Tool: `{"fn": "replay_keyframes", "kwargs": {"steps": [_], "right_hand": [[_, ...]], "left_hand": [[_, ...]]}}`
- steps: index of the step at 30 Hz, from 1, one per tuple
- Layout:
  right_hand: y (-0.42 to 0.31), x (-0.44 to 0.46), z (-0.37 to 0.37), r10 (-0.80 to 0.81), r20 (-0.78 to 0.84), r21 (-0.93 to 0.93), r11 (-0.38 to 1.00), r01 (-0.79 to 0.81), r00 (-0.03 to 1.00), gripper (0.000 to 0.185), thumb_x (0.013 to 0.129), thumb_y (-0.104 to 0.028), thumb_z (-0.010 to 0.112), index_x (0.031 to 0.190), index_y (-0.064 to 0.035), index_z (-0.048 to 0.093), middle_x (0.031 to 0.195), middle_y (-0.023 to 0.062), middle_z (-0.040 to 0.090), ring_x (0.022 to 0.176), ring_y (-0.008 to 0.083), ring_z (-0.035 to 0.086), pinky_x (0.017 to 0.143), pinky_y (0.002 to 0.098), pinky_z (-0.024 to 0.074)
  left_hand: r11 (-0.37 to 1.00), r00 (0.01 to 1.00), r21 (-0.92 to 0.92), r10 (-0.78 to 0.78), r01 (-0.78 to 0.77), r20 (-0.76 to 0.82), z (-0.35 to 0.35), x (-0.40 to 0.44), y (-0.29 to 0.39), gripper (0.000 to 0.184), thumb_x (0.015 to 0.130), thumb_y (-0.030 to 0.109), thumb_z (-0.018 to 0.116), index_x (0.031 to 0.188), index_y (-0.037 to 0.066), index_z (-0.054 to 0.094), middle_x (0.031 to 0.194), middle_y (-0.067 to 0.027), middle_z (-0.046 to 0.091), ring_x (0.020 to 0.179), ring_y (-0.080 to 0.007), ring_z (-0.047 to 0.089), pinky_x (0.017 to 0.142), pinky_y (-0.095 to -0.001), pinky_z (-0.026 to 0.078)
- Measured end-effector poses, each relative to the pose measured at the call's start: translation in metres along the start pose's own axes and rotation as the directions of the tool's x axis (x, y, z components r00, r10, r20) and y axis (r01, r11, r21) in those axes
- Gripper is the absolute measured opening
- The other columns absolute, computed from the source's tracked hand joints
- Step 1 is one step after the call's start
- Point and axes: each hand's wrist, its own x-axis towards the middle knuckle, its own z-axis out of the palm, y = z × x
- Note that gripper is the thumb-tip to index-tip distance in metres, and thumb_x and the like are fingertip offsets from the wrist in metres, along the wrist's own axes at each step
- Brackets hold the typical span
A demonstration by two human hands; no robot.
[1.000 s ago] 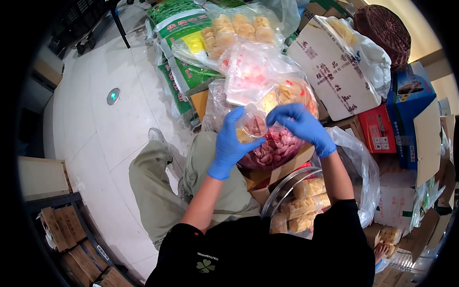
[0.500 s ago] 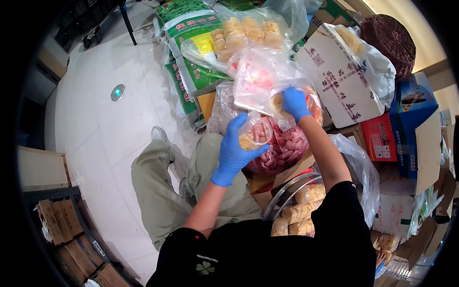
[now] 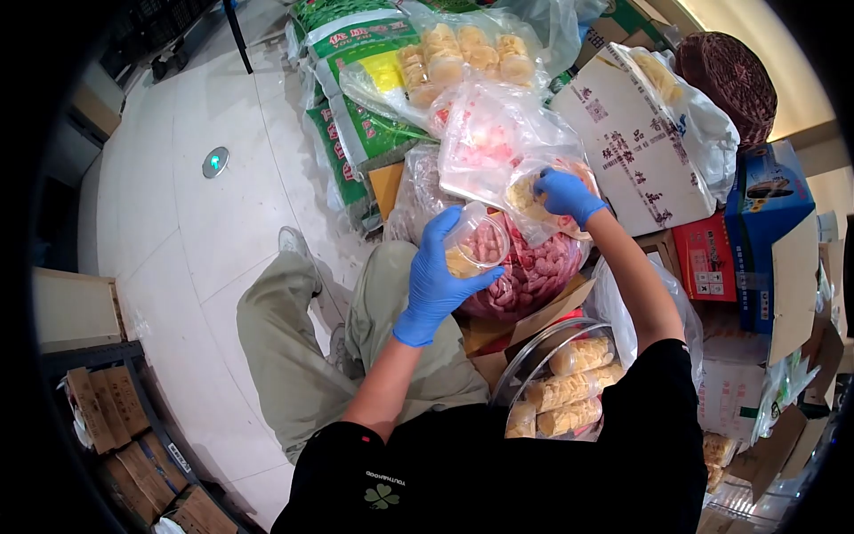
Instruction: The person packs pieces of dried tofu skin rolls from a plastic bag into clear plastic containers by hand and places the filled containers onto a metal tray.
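Pale floor tiles [image 3: 213, 258] fill the left side of the frame, with a round green arrow sign [image 3: 215, 162] set into them. Big green sacks [image 3: 378, 133] lie near the top middle, and a white box [image 3: 627, 142] leans at the upper right.

Near the middle of the frame, the left hand [image 3: 442, 274], in a blue glove, holds a clear cup [image 3: 486, 238], with its fingers and thumb around the side. The cup tips a little, and some yellow bits [image 3: 460, 262] sit low inside it. It is in front of a pile of pink pieces [image 3: 541, 270].

The right hand [image 3: 569, 196], also in a blue glove, is up and to the right of the cup, at an open clear bag [image 3: 534, 233] with yellow food [image 3: 527, 198] in it. Its fingers are bent, but I can't tell if they pinch any food.

One second ago, this hand was right by the cup. Now it is away at the bag, so the work has moved there while the cup waits in the left hand.

Below, a round clear tub [image 3: 513, 363] holds more yellow packs [image 3: 569, 387].
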Motion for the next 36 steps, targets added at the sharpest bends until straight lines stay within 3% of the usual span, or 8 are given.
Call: {"fn": "replay_keyframes", "kwargs": {"steps": [3, 12, 16, 18, 21, 28, 31, 36], "right_hand": [[-0.003, -0.001, -0.005, 0.043, 0.179, 0.126, 0.99, -0.067, 0.983, 0.026, 0.07, -0.014, 0.07, 0.095, -0.0077, 0.071, 0.097, 0.0165, 0.066, 0.092, 0.0368, 0.064, 0.083, 0.0418, 0.0518], [-0.02, -0.019, -0.008, 0.059, 0.195, 0.091, 0.993, -0.078, 0.979, 0.056, 0.065, -0.03, 0.082, 0.112, -0.0079, 0.063, 0.111, 0.016, 0.062, 0.099, 0.0366, 0.062, 0.086, 0.0414, 0.0502], [-0.017, -0.023, -0.014, 0.063, 0.1, 0.126, 0.989, -0.076, 0.993, 0.049, 0.067, -0.028, 0.082, 0.106, -0.0059, 0.063, 0.102, 0.015, 0.064, 0.092, 0.0343, 0.062, 0.082, 0.0411, 0.0498], [-0.012, -0.023, -0.024, 0.091, 0.179, 0.302, 0.942, -0.142, 0.98, 0.037, 0.069, -0.022, 0.08, 0.095, -0.0032, 0.062, 0.09, 0.0141, 0.064, 0.08, 0.0285, 0.061, 0.075, 0.0379, 0.0491], [-0.007, -0.031, -0.038, 0.039, 0.109, 0.476, 0.875, -0.087, 0.993, 0.024, 0.074, -0.017, 0.075, 0.086, -0.0003, 0.062, 0.077, 0.0098, 0.062, 0.072, 0.0188, 0.058, 0.068, 0.0326, 0.0475], [-0.016, -0.04, -0.054, 0.25, -0.148, 0.738, 0.672, -0.061, 0.957, 0.02, 0.083, -0.014, 0.072, 0.095, 0.0012, 0.066, 0.074, 0.0031, 0.059, 0.069, 0.0116, 0.052, 0.066, 0.0286, 0.0469], [-0.044, -0.053, -0.089, 0.273, -0.227, 0.639, 0.766, -0.068, 0.935, 0.021, 0.083, -0.013, 0.072, 0.099, 0.0003, 0.069, 0.076, 0.0022, 0.061, 0.067, 0.0095, 0.051, 0.064, 0.0275, 0.0462], [-0.089, -0.073, -0.145, 0.222, -0.233, 0.664, 0.748, -0.012, 0.947, 0.02, 0.083, -0.01, 0.072, 0.101, -0.0017, 0.072, 0.076, 0.0009, 0.062, 0.065, 0.0072, 0.048, 0.061, 0.0247, 0.0437]], "left_hand": [[1.0, 1.0, -0.004, -0.006, 0.006, -0.004, -0.001, -0.002, 0.001, 0.096, 0.062, 0.032, 0.094, 0.136, 0.002, 0.04, 0.129, -0.0182, 0.055, 0.112, -0.0332, 0.061, 0.095, -0.0406, 0.051], [0.997, 0.999, -0.059, -0.043, 0.045, 0.032, 0.0, -0.004, 0.007, 0.094, 0.064, 0.024, 0.094, 0.138, 0.002, 0.041, 0.132, -0.0151, 0.052, 0.119, -0.0272, 0.057, 0.101, -0.0371, 0.048], [0.997, 0.999, -0.069, -0.045, 0.046, 0.023, -0.001, -0.005, 0.006, 0.094, 0.064, 0.025, 0.094, 0.138, 0.002, 0.041, 0.132, -0.0153, 0.052, 0.119, -0.0273, 0.057, 0.1, -0.0375, 0.048], [0.999, 0.999, -0.035, -0.034, 0.035, 0.014, -0.001, -0.005, 0.004, 0.096, 0.063, 0.028, 0.094, 0.138, 0.002, 0.04, 0.131, -0.0171, 0.053, 0.117, -0.0302, 0.059, 0.098, -0.039, 0.049], [1.0, 1.0, 0.002, -0.007, 0.007, 0.014, 0.002, -0.002, 0.002, 0.097, 0.062, 0.031, 0.094, 0.137, 0.002, 0.039, 0.131, -0.0188, 0.054, 0.115, -0.0334, 0.06, 0.096, -0.0405, 0.05], [1.0, 1.0, 0.012, 0.002, -0.002, 0.027, 0.014, 0.009, -0.001, 0.09, 0.065, 0.025, 0.093, 0.136, 0.002, 0.043, 0.131, -0.015, 0.053, 0.118, -0.0272, 0.057, 0.1, -0.0375, 0.048], [0.996, 0.998, 0.084, -0.022, 0.018, 0.055, 0.023, 0.019, -0.007, 0.089, 0.066, 0.027, 0.092, 0.136, 0.003, 0.043, 0.13, -0.0144, 0.053, 0.118, -0.0275, 0.057, 0.098, -0.0388, 0.049], [0.992, 0.989, 0.02, -0.123, 0.122, 0.085, 0.037, 0.031, -0.006, 0.089, 0.066, 0.026, 0.092, 0.136, 0.003, 0.042, 0.13, -0.0156, 0.052, 0.117, -0.0295, 0.058, 0.095, -0.0412, 0.051]]}}
